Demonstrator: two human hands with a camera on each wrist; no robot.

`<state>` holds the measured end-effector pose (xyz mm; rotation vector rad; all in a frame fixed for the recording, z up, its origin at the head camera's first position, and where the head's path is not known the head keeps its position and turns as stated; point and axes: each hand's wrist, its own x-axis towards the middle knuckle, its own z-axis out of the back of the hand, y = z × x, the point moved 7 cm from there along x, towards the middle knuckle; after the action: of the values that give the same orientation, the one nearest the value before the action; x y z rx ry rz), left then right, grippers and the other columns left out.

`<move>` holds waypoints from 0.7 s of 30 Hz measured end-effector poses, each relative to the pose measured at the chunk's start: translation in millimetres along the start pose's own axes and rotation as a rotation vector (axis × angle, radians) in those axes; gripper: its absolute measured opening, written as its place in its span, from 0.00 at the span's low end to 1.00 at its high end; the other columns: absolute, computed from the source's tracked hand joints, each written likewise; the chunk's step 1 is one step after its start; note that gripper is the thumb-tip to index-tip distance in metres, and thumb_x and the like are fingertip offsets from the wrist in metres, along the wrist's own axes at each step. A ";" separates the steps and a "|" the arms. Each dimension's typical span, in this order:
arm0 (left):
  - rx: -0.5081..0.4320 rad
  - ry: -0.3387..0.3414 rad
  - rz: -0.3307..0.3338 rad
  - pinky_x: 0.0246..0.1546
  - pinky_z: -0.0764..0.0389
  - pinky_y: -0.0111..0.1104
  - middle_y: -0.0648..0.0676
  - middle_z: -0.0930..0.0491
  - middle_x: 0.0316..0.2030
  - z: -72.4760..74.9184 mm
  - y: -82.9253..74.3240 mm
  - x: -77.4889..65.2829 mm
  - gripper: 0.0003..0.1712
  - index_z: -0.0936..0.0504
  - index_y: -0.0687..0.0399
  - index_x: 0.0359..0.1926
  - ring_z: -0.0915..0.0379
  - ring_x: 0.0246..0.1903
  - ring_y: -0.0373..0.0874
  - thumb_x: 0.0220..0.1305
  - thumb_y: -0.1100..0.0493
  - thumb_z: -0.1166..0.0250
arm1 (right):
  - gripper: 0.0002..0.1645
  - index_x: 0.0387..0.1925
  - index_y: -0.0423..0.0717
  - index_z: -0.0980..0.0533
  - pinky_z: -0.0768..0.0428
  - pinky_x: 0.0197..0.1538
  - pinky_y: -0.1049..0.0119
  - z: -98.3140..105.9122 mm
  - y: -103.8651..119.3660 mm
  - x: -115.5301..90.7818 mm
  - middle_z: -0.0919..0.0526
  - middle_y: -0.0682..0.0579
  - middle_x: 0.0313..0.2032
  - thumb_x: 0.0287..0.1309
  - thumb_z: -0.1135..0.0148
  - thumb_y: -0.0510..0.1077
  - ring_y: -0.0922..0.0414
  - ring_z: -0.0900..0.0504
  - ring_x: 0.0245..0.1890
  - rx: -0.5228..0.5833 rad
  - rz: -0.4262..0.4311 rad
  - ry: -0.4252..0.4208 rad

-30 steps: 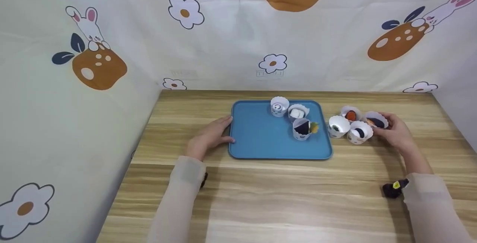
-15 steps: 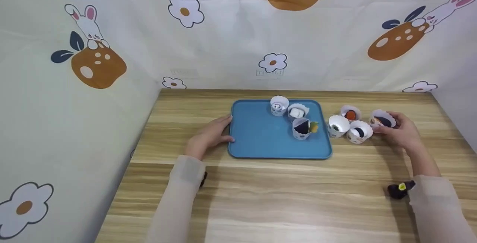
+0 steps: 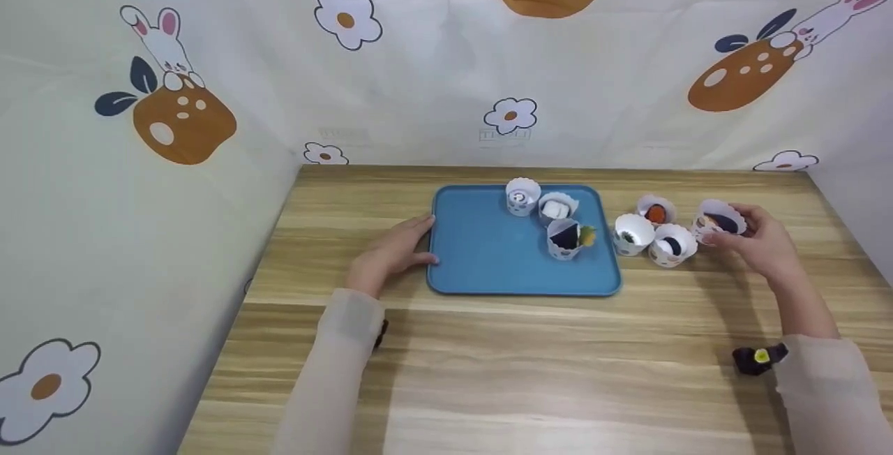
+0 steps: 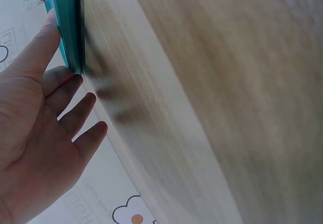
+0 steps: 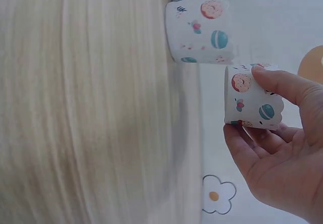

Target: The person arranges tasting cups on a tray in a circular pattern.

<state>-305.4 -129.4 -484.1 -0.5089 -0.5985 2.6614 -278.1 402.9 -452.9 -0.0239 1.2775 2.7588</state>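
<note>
My right hand (image 3: 764,245) pinches a patterned paper baking cup (image 3: 717,223), thumb on the near side and fingers behind. Something dark with a bit of orange lies inside it. In the right wrist view the held cup (image 5: 255,99) shows its donut print, its base raised above the tabletop. Left of it stand a cup with a white and dark filling (image 3: 672,246), a cup with an orange-red filling (image 3: 655,212) and a cup with a small green bit (image 3: 633,236). My left hand (image 3: 392,254) touches the blue tray's (image 3: 481,266) left edge with loosely extended fingers.
On the tray's right half are a cup with a white swirl (image 3: 522,198), a cup with white pieces (image 3: 557,211) and a cup with a dark wedge (image 3: 564,240) and a yellow-orange piece (image 3: 587,236). A printed curtain (image 3: 425,71) borders the wooden table (image 3: 516,364).
My right hand has moved rightward with its paper cup, away from the neighbouring cups, and a little upward in view. My left hand stays at the tray's edge.
</note>
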 end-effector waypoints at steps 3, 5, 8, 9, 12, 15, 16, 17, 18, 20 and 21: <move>0.000 0.000 0.003 0.80 0.52 0.45 0.58 0.52 0.79 0.0 0.2 -0.2 0.48 0.50 0.56 0.79 0.57 0.79 0.54 0.68 0.47 0.36 | 0.49 0.71 0.25 0.45 0.32 0.40 0.92 1.4 5.8 -3.6 0.33 0.26 0.63 0.62 0.32 0.48 0.84 0.36 0.39 -0.007 0.012 -0.013; 0.006 0.002 0.005 0.80 0.51 0.45 0.58 0.52 0.79 -0.3 0.3 -0.1 0.48 0.50 0.56 0.79 0.56 0.79 0.54 0.68 0.47 0.36 | 0.48 0.70 0.25 0.44 0.31 0.39 0.92 2.6 9.4 -6.1 0.29 0.33 0.59 0.61 0.31 0.48 0.84 0.35 0.38 -0.009 0.022 -0.025; 0.024 -0.001 -0.014 0.80 0.50 0.45 0.59 0.51 0.79 -0.3 -1.2 0.3 0.48 0.49 0.59 0.78 0.55 0.78 0.55 0.67 0.48 0.35 | 0.48 0.69 0.25 0.43 0.28 0.39 0.90 3.8 15.4 -10.2 0.23 0.56 0.48 0.59 0.30 0.47 0.84 0.32 0.38 0.014 0.039 -0.034; 0.029 -0.002 -0.021 0.80 0.50 0.45 0.60 0.51 0.79 -0.4 -1.8 0.5 0.48 0.49 0.60 0.78 0.55 0.78 0.55 0.67 0.48 0.35 | 0.48 0.69 0.25 0.43 0.27 0.39 0.90 3.8 17.6 -11.6 0.24 0.63 0.45 0.59 0.29 0.47 0.84 0.31 0.38 0.023 0.047 -0.035; 0.039 -0.007 -0.032 0.80 0.50 0.44 0.61 0.50 0.78 0.0 -3.0 0.7 0.48 0.48 0.62 0.77 0.54 0.78 0.55 0.67 0.48 0.35 | 0.47 0.68 0.25 0.42 0.26 0.39 0.89 2.8 25.2 -16.7 0.30 0.77 0.38 0.59 0.29 0.46 0.84 0.30 0.38 0.047 0.068 -0.032; 0.032 -0.005 -0.021 0.80 0.51 0.44 0.60 0.51 0.79 0.1 -2.5 0.9 0.48 0.49 0.60 0.78 0.55 0.78 0.55 0.67 0.48 0.35 | 0.46 0.68 0.25 0.42 0.26 0.39 0.89 0.5 33.3 -21.9 0.30 0.78 0.38 0.60 0.30 0.46 0.84 0.30 0.38 0.045 0.086 -0.027; 0.030 -0.004 -0.017 0.80 0.51 0.44 0.59 0.51 0.79 0.2 -2.5 0.8 0.48 0.49 0.60 0.78 0.56 0.79 0.55 0.67 0.48 0.35 | 0.45 0.68 0.26 0.41 0.25 0.38 0.88 -0.3 35.7 -23.4 0.30 0.78 0.38 0.60 0.30 0.46 0.84 0.30 0.38 0.041 0.089 -0.027; 0.029 -0.004 -0.017 0.80 0.51 0.44 0.59 0.52 0.79 0.3 -2.7 0.6 0.48 0.49 0.60 0.78 0.56 0.79 0.55 0.67 0.48 0.35 | 0.45 0.68 0.26 0.41 0.25 0.38 0.88 -1.3 37.8 -24.8 0.30 0.78 0.39 0.60 0.30 0.46 0.84 0.29 0.38 0.038 0.091 -0.025; 0.027 -0.003 -0.016 0.80 0.51 0.44 0.59 0.52 0.79 0.2 -2.7 0.5 0.48 0.49 0.60 0.78 0.56 0.79 0.55 0.67 0.48 0.35 | 0.45 0.68 0.27 0.40 0.25 0.38 0.88 -2.3 39.7 -25.9 0.29 0.78 0.39 0.60 0.30 0.46 0.84 0.29 0.39 0.034 0.094 -0.022; 0.024 -0.002 -0.014 0.80 0.51 0.45 0.59 0.52 0.79 0.2 -2.8 0.2 0.48 0.49 0.60 0.78 0.56 0.79 0.55 0.67 0.48 0.35 | 0.44 0.68 0.27 0.40 0.25 0.39 0.88 -4.1 42.9 -27.7 0.29 0.77 0.40 0.60 0.30 0.46 0.83 0.29 0.39 0.027 0.097 -0.020; 0.024 -0.002 -0.014 0.80 0.51 0.45 0.59 0.52 0.79 0.3 -2.8 -0.1 0.48 0.49 0.60 0.78 0.56 0.79 0.55 0.68 0.48 0.35 | 0.44 0.68 0.27 0.40 0.25 0.39 0.88 -4.9 44.5 -28.6 0.29 0.77 0.40 0.60 0.30 0.45 0.83 0.29 0.39 0.028 0.102 -0.020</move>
<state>-304.7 -127.1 -482.5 -0.4939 -0.5683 2.6532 -254.2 368.2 -420.6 0.0737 1.3478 2.8177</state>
